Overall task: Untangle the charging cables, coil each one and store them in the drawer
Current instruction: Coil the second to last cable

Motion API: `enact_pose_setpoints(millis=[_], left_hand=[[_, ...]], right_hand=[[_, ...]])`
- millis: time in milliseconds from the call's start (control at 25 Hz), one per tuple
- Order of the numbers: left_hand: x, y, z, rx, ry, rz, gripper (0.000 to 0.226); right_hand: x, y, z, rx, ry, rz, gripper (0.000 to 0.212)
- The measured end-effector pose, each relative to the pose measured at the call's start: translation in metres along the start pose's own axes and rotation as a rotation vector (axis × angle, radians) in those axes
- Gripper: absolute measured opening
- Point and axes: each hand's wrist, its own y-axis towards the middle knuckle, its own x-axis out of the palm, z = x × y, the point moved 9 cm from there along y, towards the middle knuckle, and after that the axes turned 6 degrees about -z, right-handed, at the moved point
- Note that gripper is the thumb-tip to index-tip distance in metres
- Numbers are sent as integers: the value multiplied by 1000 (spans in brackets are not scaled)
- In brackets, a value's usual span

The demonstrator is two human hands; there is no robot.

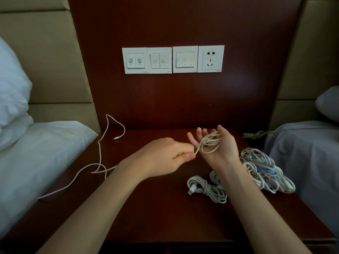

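we find the left hand (pixel 165 155) pinching the cream cable (pixel 212 139) beside the right hand (pixel 220 149), palm up, fingers loose, loops draped across; we advise steady tension, equal loops

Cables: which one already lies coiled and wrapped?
The white bundle nearest the camera, wrapped round its middle; the pile behind is tangled, the left strand loose.

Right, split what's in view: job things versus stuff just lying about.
Job: coil on right hand, its strand pinched by left hand; loose cable; tied bundle; tangle.
Lying about: switches; socket; pillow; bed.
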Motion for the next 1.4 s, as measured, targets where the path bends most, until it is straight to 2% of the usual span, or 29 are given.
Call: enact_pose_setpoints(millis=[80, 160, 240, 320, 440, 560, 680, 760, 840, 920, 1080, 1280, 1400], left_hand=[[4, 1, 3, 32, -3, -7, 36], [5, 1, 3, 26, -120, -10, 30], [7, 0, -6, -48, -342, -68, 22], [6, -1, -9, -68, -422, -96, 19], [-12, 0, -17, -83, -429, 136, 12], [-20, -3, -28, -141, -407, 292, 25], [-14, -3, -37, -166, -486, 284, 46], [-7, -2, -41, -177, -471, 219, 60], [-5, -1, -36, -119, -443, 162, 44], [-9, -3, -33, -84, -438, 174, 29], [-7, -6, -32, -72, -572, 203, 12], [-6, -6, -31, -9, -772, 217, 15], [-3, -5, -24, 34, -802, 184, 9]], right_hand=[[-1, 0, 4, 10, 25, -4, 28], [-1, 1, 6, 30, -3, -24, 36], [0, 2, 8, 53, -129, -48, 40], [-2, 3, 9, 51, -366, -53, 37], [-2, 1, 23, 119, -625, -79, 36], [12, -12, 47, 279, -631, -229, 49], [17, -22, 61, 387, -674, -315, 57], [14, -24, 67, 452, -677, -322, 60], [14, -25, 69, 471, -689, -333, 57], [18, -27, 68, 454, -662, -357, 50], [25, -32, 66, 434, -688, -401, 45], [23, -34, 68, 447, -794, -403, 50], [21, -33, 62, 430, -829, -355, 51]])
